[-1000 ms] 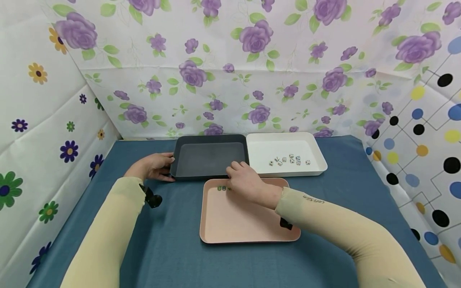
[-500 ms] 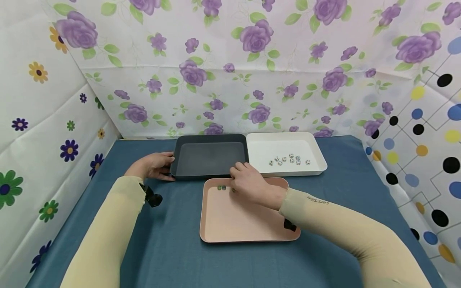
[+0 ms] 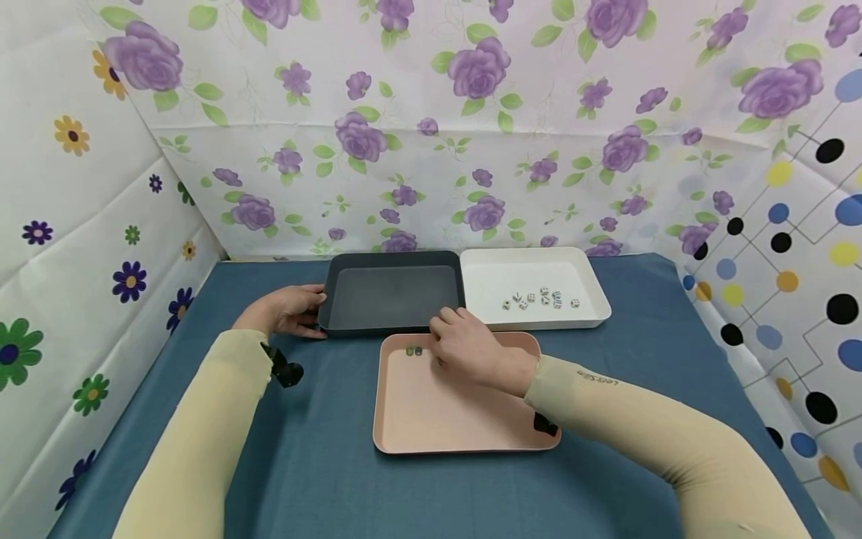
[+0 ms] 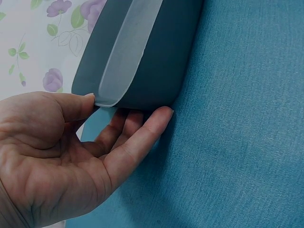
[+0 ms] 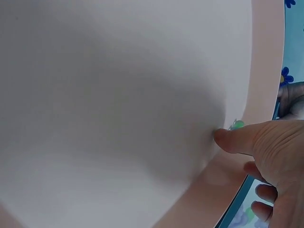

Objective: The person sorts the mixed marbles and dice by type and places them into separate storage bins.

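My left hand (image 3: 286, 311) grips the left end of a dark grey tray (image 3: 397, 331), thumb at its rim (image 4: 111, 103) and the other fingers curled along the outer wall. My right hand (image 3: 468, 348) is low over the back of a pink tray (image 3: 431, 442), its thumb and fingers drawn together as in a pinch on a small green die, mostly hidden by the hand. Two green dice (image 3: 414, 351) sit side by side just left of those fingertips. In the right wrist view the thumb tip (image 5: 224, 136) lies near the tray's corner, a green die (image 5: 237, 124) beyond it.
A white tray (image 3: 532, 262) stands against the dark tray's right side, with several white dice (image 3: 545, 299) scattered over its front half. The pink tray lies in front of both. Blue cloth (image 3: 316, 479) covers the table, and patterned sheets (image 3: 431, 187) enclose its back and sides.
My right hand has shifted slightly right from the two green dice; a third green piece seen by its fingertips earlier is now out of sight. My left hand has stayed put.
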Demonstrator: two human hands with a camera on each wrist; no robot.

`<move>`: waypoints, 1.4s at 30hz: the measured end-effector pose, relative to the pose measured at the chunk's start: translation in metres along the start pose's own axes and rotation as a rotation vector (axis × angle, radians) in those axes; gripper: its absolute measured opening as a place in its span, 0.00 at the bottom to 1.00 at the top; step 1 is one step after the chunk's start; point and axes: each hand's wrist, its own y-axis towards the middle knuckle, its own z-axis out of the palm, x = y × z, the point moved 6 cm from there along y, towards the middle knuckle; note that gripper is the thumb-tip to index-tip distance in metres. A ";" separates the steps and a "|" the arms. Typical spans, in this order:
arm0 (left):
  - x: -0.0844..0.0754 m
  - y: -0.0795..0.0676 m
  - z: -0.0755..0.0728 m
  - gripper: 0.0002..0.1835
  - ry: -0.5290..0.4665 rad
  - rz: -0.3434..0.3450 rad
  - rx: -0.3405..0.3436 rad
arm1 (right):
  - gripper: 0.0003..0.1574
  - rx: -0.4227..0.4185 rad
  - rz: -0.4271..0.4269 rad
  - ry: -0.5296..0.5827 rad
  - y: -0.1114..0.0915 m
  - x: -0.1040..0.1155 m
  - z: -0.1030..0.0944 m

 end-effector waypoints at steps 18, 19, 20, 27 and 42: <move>0.000 0.000 0.000 0.31 0.008 -0.006 -0.003 | 0.04 0.052 0.115 0.224 -0.010 -0.022 -0.025; 0.000 0.000 0.000 0.31 0.007 -0.006 -0.004 | 0.04 0.051 0.118 0.224 -0.010 -0.023 -0.025; 0.000 0.000 0.000 0.31 0.006 -0.005 -0.004 | 0.05 0.047 0.120 0.228 -0.011 -0.024 -0.027; 0.000 0.000 0.001 0.31 0.003 -0.003 -0.005 | 0.04 0.033 0.140 0.242 -0.014 -0.035 -0.032; 0.000 -0.001 0.000 0.31 -0.008 -0.008 -0.002 | 0.03 -0.027 0.231 0.278 -0.015 -0.063 -0.054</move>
